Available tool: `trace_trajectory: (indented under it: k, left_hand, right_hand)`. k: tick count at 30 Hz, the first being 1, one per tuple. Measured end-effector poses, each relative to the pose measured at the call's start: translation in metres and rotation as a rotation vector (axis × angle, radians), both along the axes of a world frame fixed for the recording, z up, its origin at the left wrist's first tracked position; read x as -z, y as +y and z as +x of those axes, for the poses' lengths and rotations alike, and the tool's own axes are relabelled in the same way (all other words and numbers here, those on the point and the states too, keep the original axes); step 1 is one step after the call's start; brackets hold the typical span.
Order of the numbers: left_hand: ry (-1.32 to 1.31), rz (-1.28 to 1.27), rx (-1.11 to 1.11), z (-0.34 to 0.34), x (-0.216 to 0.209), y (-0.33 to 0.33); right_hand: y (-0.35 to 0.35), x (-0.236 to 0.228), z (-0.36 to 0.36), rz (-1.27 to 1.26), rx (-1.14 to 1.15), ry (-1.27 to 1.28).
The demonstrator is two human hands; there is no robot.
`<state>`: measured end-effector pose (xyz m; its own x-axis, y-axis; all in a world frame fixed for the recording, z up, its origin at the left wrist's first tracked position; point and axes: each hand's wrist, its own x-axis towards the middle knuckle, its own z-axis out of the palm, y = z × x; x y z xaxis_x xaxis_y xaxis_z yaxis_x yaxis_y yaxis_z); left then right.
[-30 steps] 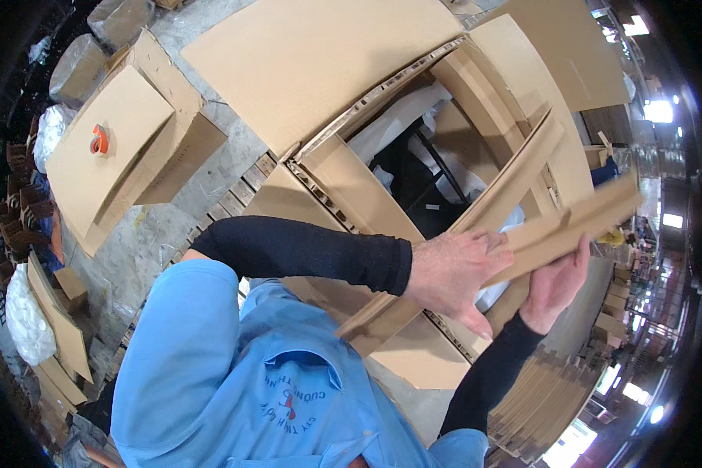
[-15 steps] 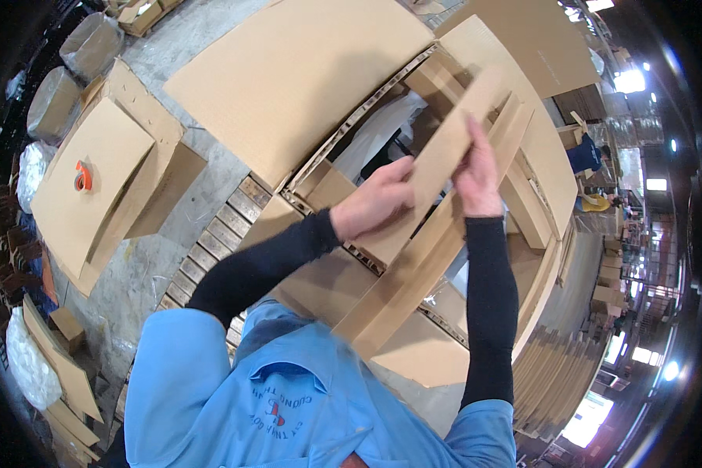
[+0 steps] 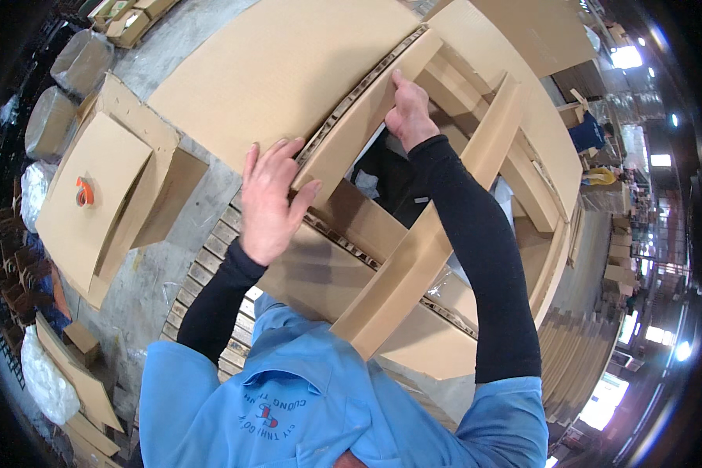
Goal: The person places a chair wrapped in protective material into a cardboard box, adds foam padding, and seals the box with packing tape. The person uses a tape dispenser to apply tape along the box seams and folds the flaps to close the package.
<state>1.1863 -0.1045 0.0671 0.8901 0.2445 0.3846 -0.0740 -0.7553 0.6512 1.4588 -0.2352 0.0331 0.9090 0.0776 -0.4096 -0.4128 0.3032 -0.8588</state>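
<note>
A large open cardboard box (image 3: 349, 248) stands in front of me. Along the inside of its left wall lies a long cardboard strip (image 3: 359, 129). My right hand (image 3: 411, 113) grips that strip near its far part, thumb on top and the other fingers mostly hidden. At the strip's near end, by the box corner, my left hand (image 3: 269, 203) is open with its fingers spread, the thumb close to or touching the strip. A folded cardboard angle piece (image 3: 425, 253) rests across the box, its near end toward my shirt. Dark contents and white wrapping (image 3: 366, 186) show inside.
The wide left flap (image 3: 265, 78) of the box is folded outward. Wooden slats (image 3: 203, 285) lie beneath the box. An orange tape roll (image 3: 85, 192) sits on a cardboard-topped box (image 3: 93, 171) at left. Stacked cardboard sheets (image 3: 561, 366) stand at right. Another person (image 3: 589, 134) is in the right background.
The strip has moved from above the middle of the box to its left wall. My left hand has gone left and its fingers have spread; my right hand has moved left and farther away.
</note>
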Motion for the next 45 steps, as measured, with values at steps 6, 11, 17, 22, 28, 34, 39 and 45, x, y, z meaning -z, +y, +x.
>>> trace_trajectory:
  k: [6, 11, 17, 22, 28, 34, 39, 45]
  left_hand:
    - [0.088, 0.150, 0.057, 0.002, -0.007, -0.004]
    - [-0.047, -0.096, 0.241, 0.046, -0.054, 0.016]
    - [0.015, 0.450, 0.490, 0.099, 0.005, -0.030]
    - [0.147, 0.377, 0.496, 0.103, -0.016, -0.042]
    - [0.213, 0.533, 0.440, 0.100, -0.043, -0.044]
    - [0.124, -0.233, 0.510, 0.117, -0.041, -0.035]
    - [-0.103, 0.065, 0.500, 0.131, -0.066, -0.039]
    - [-0.071, -0.015, 0.522, 0.138, -0.044, -0.044]
  right_hand:
    - [-0.014, 0.025, -0.009, 0.068, -0.072, 0.034]
    - [-0.008, 0.028, -0.001, -0.128, -0.112, -0.019]
    - [-0.009, 0.015, -0.003, -0.147, -0.189, 0.084]
    - [-0.019, 0.007, 0.006, 0.069, -0.344, 0.087]
    - [-0.014, 0.024, 0.019, -0.023, -0.376, 0.047]
    - [-0.012, 0.012, 0.005, -0.193, -0.333, -0.015]
    - [-0.037, 0.029, -0.003, 0.130, -0.645, -0.103]
    - [-0.033, -0.016, -0.084, -0.672, -1.853, -0.004]
